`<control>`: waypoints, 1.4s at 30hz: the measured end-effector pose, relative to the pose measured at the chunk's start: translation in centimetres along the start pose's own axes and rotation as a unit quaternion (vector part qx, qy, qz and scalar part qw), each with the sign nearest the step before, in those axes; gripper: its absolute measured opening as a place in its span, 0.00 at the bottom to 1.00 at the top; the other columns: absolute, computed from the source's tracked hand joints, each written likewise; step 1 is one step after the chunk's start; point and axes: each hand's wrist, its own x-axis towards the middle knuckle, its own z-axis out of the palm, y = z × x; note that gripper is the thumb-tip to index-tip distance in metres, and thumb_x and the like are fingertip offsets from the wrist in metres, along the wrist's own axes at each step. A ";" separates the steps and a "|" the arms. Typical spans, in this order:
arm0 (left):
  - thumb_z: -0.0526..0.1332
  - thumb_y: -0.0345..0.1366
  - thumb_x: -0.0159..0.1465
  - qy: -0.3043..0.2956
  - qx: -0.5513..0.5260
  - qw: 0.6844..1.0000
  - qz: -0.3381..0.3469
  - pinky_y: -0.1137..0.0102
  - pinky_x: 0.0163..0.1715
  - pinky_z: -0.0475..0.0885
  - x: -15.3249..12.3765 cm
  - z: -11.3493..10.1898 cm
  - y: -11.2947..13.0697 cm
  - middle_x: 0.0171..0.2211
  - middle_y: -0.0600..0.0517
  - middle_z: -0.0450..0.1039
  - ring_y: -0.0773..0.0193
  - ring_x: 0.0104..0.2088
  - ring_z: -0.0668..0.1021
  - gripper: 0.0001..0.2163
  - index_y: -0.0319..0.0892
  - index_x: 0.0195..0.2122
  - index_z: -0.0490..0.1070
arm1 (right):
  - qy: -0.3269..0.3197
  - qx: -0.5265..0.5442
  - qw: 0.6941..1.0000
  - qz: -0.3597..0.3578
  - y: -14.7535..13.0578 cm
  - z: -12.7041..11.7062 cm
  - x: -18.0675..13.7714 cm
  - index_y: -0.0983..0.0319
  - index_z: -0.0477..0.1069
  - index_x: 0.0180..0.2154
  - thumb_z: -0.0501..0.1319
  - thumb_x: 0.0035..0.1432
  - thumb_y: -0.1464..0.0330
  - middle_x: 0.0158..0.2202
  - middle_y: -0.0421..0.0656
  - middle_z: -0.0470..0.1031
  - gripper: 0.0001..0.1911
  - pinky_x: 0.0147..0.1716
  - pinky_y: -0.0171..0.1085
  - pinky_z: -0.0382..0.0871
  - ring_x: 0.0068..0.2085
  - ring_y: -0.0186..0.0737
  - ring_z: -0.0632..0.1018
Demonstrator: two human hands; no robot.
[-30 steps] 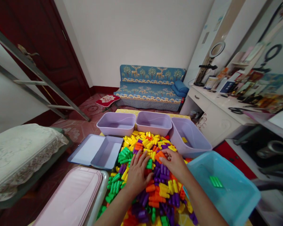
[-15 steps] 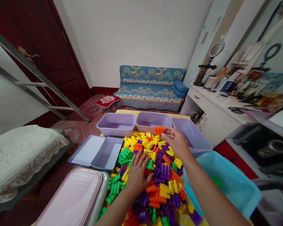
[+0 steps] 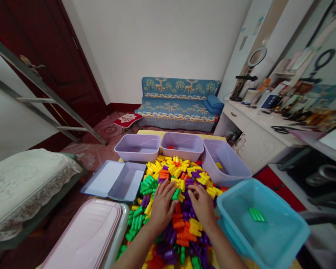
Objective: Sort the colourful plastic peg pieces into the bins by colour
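Note:
Plastic building blocks in green, yellow, orange and purple lie in a loose pile [image 3: 182, 224] in front of me. My left hand [image 3: 162, 204] rests on the pile with its fingers stretched out, open. Beside its thumb and index finger is a green block [image 3: 176, 194]. My right hand [image 3: 203, 205] is low over the purple and yellow blocks, its fingers bent and drawn together; what they hold, if anything, is hidden. An orange block [image 3: 170, 147] lies in the middle lilac bin [image 3: 182, 150], a yellow one [image 3: 218, 165] in the right lilac bin [image 3: 232, 175].
A teal bin [image 3: 280, 243] with green blocks [image 3: 257, 215] stands at the right. Another lilac bin [image 3: 137, 154] is at the back left, near an open blue-grey case [image 3: 114, 181]. A pink lid [image 3: 86, 235] lies front left. Beyond the table is a sofa [image 3: 179, 104].
My right hand has let the orange block go into the middle lilac bin and come back down to the pile. My left hand has stayed almost in place.

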 end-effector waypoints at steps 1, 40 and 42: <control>0.57 0.35 0.68 0.006 -0.020 1.000 -0.004 0.48 0.65 0.61 0.1 -0.1 -0.2 0.63 0.50 0.68 0.52 0.67 0.62 0.19 0.47 0.60 0.69 | 0.001 -0.016 1.000 -0.011 -0.1 0.1 -0.1 0.58 0.77 0.38 0.56 0.61 0.63 0.40 0.47 0.80 0.12 0.42 0.44 0.74 0.39 0.46 0.80; 0.58 0.30 0.65 0.027 -0.115 0.991 -0.063 0.64 0.44 0.78 -1.0 -3.1 0.6 0.52 0.45 0.72 0.60 0.43 0.80 0.12 0.46 0.46 0.76 | -0.160 -0.364 0.917 0.023 -2.5 -0.8 1.6 0.62 0.67 0.60 0.52 0.62 0.79 0.58 0.50 0.69 0.25 0.43 0.36 0.70 0.48 0.43 0.79; 0.59 0.29 0.64 0.025 -0.121 0.991 -0.059 0.64 0.45 0.77 -1.0 -3.0 0.8 0.52 0.45 0.73 0.58 0.46 0.80 0.11 0.46 0.45 0.77 | -0.178 -0.369 0.912 0.024 -2.4 -1.1 1.8 0.62 0.66 0.61 0.55 0.61 0.77 0.57 0.51 0.70 0.27 0.43 0.38 0.69 0.48 0.45 0.79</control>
